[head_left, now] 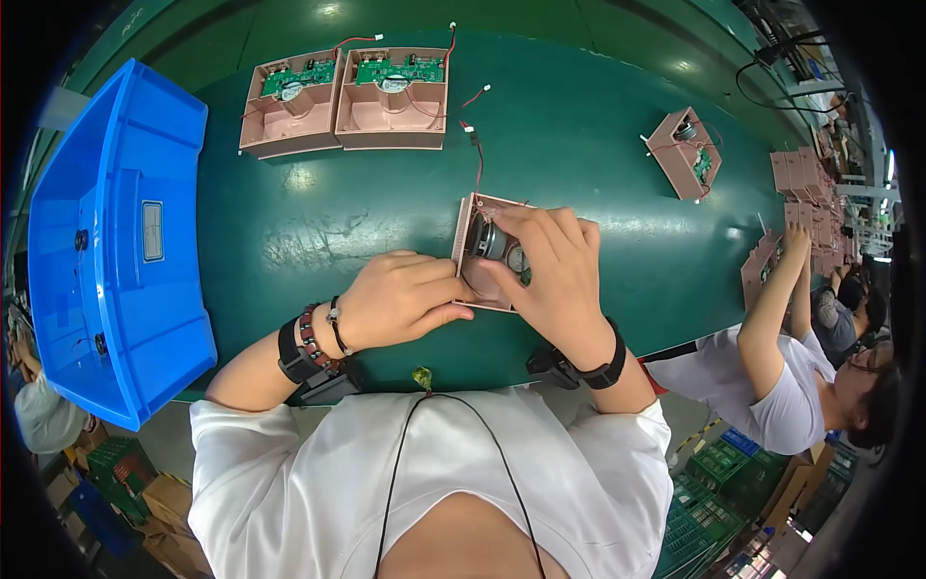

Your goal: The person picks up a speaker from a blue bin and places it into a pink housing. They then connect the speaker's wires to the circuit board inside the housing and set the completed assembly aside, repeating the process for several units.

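Observation:
A pink plastic housing (pixel 465 232) lies open side up on the bench in front of me. Inside it, near its left wall, is a small round black speaker (pixel 483 241). My right hand (pixel 558 265) reaches over the housing from the right, with fingers and thumb closed around the speaker. Part of a green circuit board and a pale round part show beneath this hand; its palm hides the rest. My left hand (pixel 400 297) steadies the housing by its lower left edge, its fingers curled against the wall. A red and black wire with a white connector (pixel 470 129) runs out from the housing's far end.
Two pink housings with circuit boards (pixel 393 96) stand side by side at the far left. A blue bin (pixel 169 280) holding a few small speakers sits at the left. Another pink housing (pixel 683 154) lies far right. Beyond it, a co-worker (pixel 772 376) handles similar housings.

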Demonstrator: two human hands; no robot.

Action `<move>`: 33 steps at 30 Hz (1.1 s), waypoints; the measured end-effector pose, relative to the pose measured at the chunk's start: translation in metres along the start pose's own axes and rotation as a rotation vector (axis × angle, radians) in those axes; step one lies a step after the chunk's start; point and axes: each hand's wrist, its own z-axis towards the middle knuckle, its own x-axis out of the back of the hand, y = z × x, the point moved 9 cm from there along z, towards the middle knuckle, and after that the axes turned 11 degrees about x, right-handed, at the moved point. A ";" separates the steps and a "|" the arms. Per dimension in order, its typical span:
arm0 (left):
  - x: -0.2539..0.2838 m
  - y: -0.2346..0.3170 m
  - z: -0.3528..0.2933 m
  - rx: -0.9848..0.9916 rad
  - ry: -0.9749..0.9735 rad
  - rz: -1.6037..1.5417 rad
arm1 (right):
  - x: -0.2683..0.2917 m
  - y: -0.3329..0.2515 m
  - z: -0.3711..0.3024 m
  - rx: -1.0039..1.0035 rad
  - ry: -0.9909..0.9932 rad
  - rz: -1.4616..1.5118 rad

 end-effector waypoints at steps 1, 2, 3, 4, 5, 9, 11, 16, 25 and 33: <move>-0.001 -0.001 -0.001 0.002 0.000 -0.001 | -0.005 0.001 0.000 -0.010 -0.012 -0.002; -0.003 -0.002 -0.002 0.005 -0.005 -0.001 | -0.008 0.003 0.000 -0.020 -0.024 -0.004; -0.004 -0.002 -0.002 0.009 -0.010 -0.001 | -0.009 0.002 0.000 -0.021 -0.026 -0.002; -0.005 -0.003 -0.002 0.011 -0.015 -0.002 | -0.011 0.003 0.001 -0.030 -0.039 -0.008; -0.005 -0.004 -0.002 0.011 -0.017 -0.005 | -0.012 0.004 0.001 -0.039 -0.052 -0.014; -0.007 -0.006 -0.002 0.008 -0.027 -0.020 | -0.014 0.005 0.003 -0.038 -0.078 -0.050; -0.008 -0.006 -0.002 -0.003 -0.029 -0.012 | -0.014 0.005 0.005 -0.032 -0.084 -0.064; -0.008 -0.008 -0.002 0.001 -0.048 0.000 | -0.016 0.004 0.006 -0.026 -0.107 -0.058; -0.006 -0.003 -0.001 -0.038 -0.059 0.067 | -0.017 0.002 0.006 -0.033 -0.119 -0.073; 0.015 -0.010 0.011 0.137 0.032 0.170 | -0.016 0.002 0.004 -0.042 -0.099 -0.069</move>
